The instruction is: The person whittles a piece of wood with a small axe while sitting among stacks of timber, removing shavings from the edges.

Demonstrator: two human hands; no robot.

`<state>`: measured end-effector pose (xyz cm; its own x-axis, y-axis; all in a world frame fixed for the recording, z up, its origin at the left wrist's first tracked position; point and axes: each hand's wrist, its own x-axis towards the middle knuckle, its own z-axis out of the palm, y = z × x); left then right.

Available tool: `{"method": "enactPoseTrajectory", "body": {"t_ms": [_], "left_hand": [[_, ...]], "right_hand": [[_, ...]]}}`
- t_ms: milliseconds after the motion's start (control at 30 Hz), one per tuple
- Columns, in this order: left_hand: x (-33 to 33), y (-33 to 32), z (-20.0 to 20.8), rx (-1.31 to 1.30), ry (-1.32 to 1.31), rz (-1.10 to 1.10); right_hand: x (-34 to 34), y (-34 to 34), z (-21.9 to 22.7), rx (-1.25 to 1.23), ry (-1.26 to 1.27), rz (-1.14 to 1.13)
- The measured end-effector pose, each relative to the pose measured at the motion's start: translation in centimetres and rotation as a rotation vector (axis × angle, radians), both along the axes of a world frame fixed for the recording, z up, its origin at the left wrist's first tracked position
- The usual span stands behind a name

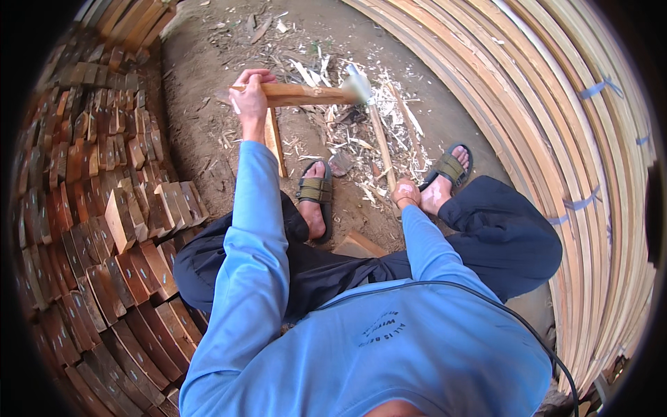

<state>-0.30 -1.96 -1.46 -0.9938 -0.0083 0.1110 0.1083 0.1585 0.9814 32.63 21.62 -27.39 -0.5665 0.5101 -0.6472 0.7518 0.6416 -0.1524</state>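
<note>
My left hand [251,104] is closed round the thick wooden handle of what looks like a hatchet [309,94], held level across the far middle. Its pale metal head [357,85] is at the right end and blurred, so the exact blade shape is hard to make out. My right hand [406,192], nearer to me and by my right foot, grips the lower end of a slim wooden stick [381,142]. The stick slants up and away to just beneath the hatchet head. Whether the head touches the stick, I cannot tell.
Pale wood shavings [396,115] litter the dirt floor around the stick. A narrow wooden strip [275,142] lies below my left hand, and a wood block [359,244] between my sandalled feet. Stacked timber [104,229] rises on the left; long bent-looking boards [556,125] line the right.
</note>
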Motion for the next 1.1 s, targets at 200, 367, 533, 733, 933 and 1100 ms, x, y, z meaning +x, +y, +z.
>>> {"method": "enactPoseTrajectory", "body": {"t_ms": [200, 367, 533, 733, 933, 1100], "left_hand": [[-0.2, 1.4, 0.3, -0.036, 0.024, 0.005], [0.4, 2.8, 0.8, -0.126, 0.056, -0.018], [1.0, 2.3, 2.3, -0.047, -0.002, -0.189], [1.7, 3.1, 4.3, -0.813, 0.348, 0.176], [3.2, 6.8, 6.2, -0.945, 0.442, 0.137], [4.3, 8.2, 6.8, -0.872, 0.453, 0.084]], "right_hand": [[-0.2, -1.6, 1.1, 0.102, 0.016, 0.035], [-0.3, -1.8, 1.2, 0.161, 0.031, 0.032], [-0.9, -0.6, 4.2, 0.019, 0.011, -0.026], [-2.7, 1.0, 7.5, -0.008, 0.043, -0.104], [-3.6, 3.5, 7.7, -0.047, 0.16, -0.004], [-4.6, 3.3, 12.7, -0.412, 0.093, -0.286]]}}
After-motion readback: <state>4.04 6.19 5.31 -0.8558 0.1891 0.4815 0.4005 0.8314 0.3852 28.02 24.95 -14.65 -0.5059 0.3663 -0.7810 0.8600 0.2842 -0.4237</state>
